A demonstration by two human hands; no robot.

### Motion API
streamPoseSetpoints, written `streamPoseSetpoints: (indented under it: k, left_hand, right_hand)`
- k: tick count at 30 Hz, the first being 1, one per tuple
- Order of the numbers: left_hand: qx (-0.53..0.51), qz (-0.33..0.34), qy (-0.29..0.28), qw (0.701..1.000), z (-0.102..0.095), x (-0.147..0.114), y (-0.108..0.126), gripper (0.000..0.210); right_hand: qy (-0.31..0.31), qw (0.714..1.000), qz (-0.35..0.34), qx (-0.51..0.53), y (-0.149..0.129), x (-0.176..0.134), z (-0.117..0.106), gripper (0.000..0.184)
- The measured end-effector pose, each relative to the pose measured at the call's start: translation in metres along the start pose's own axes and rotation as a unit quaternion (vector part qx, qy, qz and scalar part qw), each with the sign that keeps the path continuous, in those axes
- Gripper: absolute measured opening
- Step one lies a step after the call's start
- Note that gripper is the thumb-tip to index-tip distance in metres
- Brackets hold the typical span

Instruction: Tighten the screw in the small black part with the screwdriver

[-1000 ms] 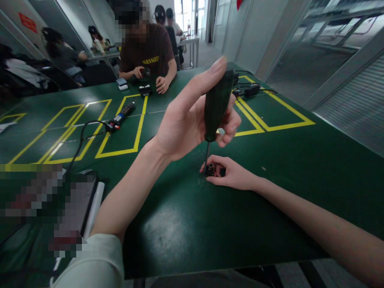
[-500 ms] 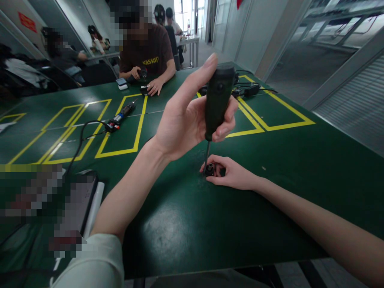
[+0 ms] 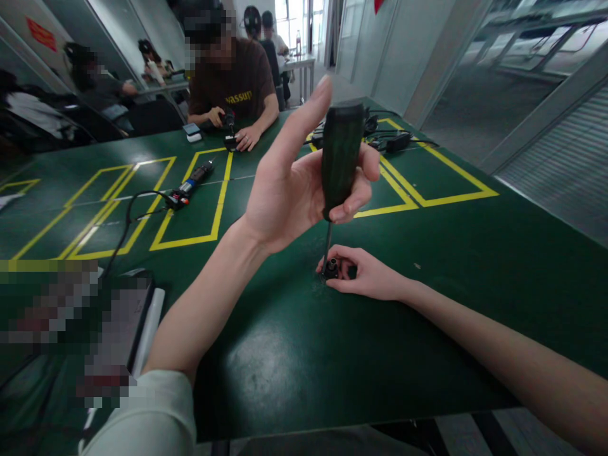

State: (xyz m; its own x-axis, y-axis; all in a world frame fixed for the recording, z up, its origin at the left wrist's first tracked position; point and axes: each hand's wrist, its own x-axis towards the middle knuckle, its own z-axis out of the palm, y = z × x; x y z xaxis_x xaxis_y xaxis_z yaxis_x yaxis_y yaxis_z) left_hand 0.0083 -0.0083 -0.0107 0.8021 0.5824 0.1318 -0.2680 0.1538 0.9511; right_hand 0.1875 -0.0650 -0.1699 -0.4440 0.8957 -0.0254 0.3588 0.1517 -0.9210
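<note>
My left hand (image 3: 280, 193) has its fingers curled round the dark handle of a screwdriver (image 3: 341, 161), while its thumb sticks up, off the handle. The thin shaft runs down, slightly tilted, to a small black part with a round metal connector (image 3: 332, 266) on the table. My right hand (image 3: 368, 273) pinches this part between thumb and fingers from the right. Where the screwdriver's tip meets the part is too small to make out.
The green table (image 3: 285, 380) carries yellow tape outlines. A corded electric screwdriver (image 3: 192, 185) lies left of centre, and black cables (image 3: 396, 140) lie at the back right. Blurred-out items lie at the left. Across the table a person (image 3: 232, 82) works with a tool.
The screwdriver's handle has turned and shifted slightly left. My left thumb has moved away from it and the fingers have rolled a little. My right hand and the part stay still.
</note>
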Motion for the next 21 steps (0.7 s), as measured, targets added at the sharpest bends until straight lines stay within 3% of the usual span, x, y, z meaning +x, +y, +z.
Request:
streamPoseSetpoints:
  k: [13,21]
  left_hand:
    - [0.003,0.019,-0.031,0.999,0.0016,-0.0041,0.0002,0.068]
    - [0.007,0.013,0.001,1.000,0.0006,-0.0010,-0.0018,0.074]
  right_hand:
    - [-0.001,1.000,-0.002,-0.012,-0.0001,-0.0001,-0.0002,0.030]
    - [-0.002,1.000,-0.001,-0.010,-0.0017,0.0000,-0.0004,0.027]
